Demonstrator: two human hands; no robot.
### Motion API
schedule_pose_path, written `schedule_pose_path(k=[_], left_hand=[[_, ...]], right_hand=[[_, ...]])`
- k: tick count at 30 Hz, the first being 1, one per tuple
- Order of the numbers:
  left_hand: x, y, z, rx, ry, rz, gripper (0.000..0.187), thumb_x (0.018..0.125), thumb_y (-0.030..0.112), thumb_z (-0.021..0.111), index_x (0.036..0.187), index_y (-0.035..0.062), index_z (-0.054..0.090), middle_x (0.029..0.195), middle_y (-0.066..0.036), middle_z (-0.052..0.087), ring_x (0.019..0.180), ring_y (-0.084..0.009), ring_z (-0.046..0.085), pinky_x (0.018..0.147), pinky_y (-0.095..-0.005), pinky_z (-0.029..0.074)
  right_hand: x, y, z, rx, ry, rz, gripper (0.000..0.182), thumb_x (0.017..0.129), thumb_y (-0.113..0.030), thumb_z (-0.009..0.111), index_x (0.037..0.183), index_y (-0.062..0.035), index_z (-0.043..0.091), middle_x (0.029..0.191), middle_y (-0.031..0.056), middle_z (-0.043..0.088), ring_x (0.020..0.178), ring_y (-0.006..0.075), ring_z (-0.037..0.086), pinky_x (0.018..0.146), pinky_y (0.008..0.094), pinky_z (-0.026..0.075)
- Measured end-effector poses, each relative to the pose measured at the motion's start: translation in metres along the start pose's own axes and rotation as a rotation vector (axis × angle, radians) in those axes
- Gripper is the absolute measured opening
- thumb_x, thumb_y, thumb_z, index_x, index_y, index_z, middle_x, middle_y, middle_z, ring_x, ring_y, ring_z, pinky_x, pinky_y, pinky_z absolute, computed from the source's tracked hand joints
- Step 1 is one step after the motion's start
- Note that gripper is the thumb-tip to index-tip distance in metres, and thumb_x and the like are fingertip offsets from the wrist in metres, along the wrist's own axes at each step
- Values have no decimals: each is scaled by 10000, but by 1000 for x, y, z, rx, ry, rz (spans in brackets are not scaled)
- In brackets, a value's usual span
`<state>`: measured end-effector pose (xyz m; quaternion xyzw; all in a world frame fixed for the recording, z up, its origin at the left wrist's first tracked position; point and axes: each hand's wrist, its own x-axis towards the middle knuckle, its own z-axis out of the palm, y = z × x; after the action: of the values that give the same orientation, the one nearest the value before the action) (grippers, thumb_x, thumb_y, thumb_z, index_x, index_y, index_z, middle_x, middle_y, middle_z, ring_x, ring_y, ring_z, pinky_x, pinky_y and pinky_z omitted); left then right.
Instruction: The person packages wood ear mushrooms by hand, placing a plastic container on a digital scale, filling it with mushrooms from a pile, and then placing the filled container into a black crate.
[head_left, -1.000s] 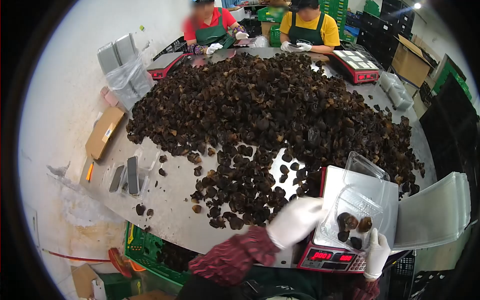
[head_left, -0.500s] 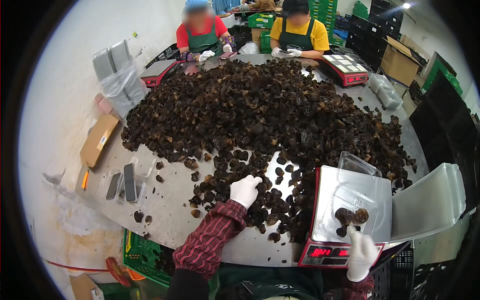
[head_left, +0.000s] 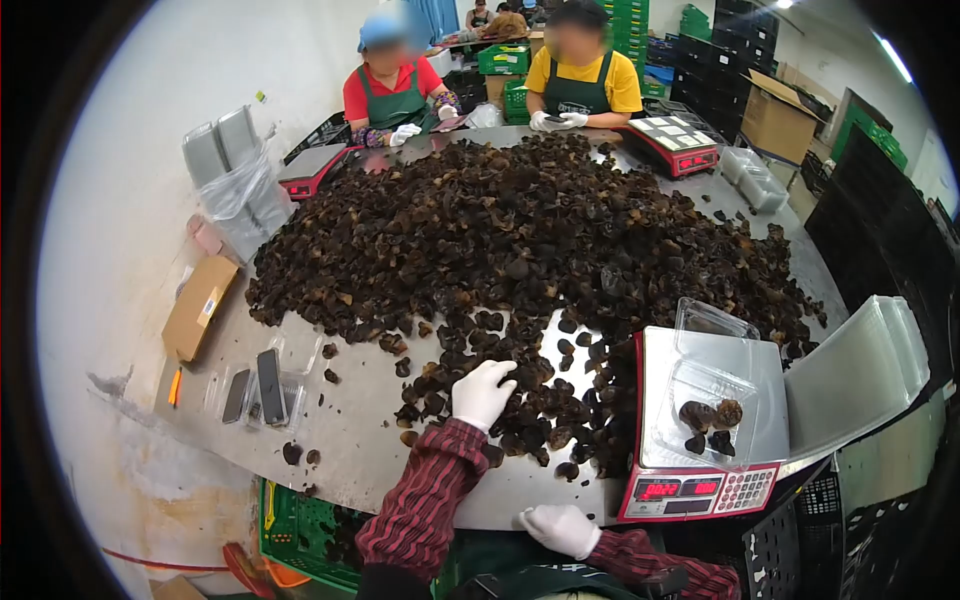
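Note:
Gloved in white, my left hand (head_left: 484,395) rests at the near edge of a large pile of dark, curled fungus-like pieces (head_left: 500,240), fingers bent among them; what they grip is hidden. Low by the table's front edge, my right hand (head_left: 562,530) is curled closed, its contents hidden. A red and silver scale (head_left: 655,400) stands right of the loose pieces, its red display lit. On it lies an open clear plastic box (head_left: 705,382) with several dark and brown pieces inside.
Stacked clear lids or trays (head_left: 855,385) lean right of the scale. Two phones (head_left: 270,388) lie at left near a cardboard piece (head_left: 200,308). A green crate (head_left: 300,535) is below the front edge. Two people sit across the table beside other scales (head_left: 672,145).
My right hand has moved from the box on the scale leftward to the table's front edge. Another dark piece shows in the box. My left hand stays at the pile; the view has shifted slightly.

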<state>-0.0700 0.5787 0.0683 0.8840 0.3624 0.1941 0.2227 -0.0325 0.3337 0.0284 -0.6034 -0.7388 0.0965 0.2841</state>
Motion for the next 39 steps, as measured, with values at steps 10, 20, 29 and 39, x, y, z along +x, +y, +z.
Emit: schedule_pose_path(k=[10,20,29,39], left_hand=[[28,1,30,59,-34,-21,125,764,144,600,864,152,676,863,-56,633,807,-256,638,694,-381,499],[18,3,16,241,-87,227,267,712,266,713,954,154,689,945,-14,647,921,-232,568,791,-362,475],[19,8,33,231,44,282,82,698,188,676,736,134,628,756,-31,595,819,-237,557,704,-386,437],[-107,-37,-118,186,469,-20,146,672,0,682,788,62,620,764,-89,576,754,-265,554,685,-361,457]], right_hand=[[-3,9,27,-7,59,9,168,868,-181,577,733,-84,559,581,66,482,504,240,542,446,370,446],[-5,7,28,14,60,34,67,851,-150,589,830,-89,609,610,45,481,512,210,543,446,346,451],[-1,5,23,64,164,30,214,865,-193,583,682,-84,559,560,78,477,479,267,524,433,385,434],[-4,8,20,62,114,1,56,832,-110,580,851,-59,593,629,53,461,531,205,535,443,347,448]])
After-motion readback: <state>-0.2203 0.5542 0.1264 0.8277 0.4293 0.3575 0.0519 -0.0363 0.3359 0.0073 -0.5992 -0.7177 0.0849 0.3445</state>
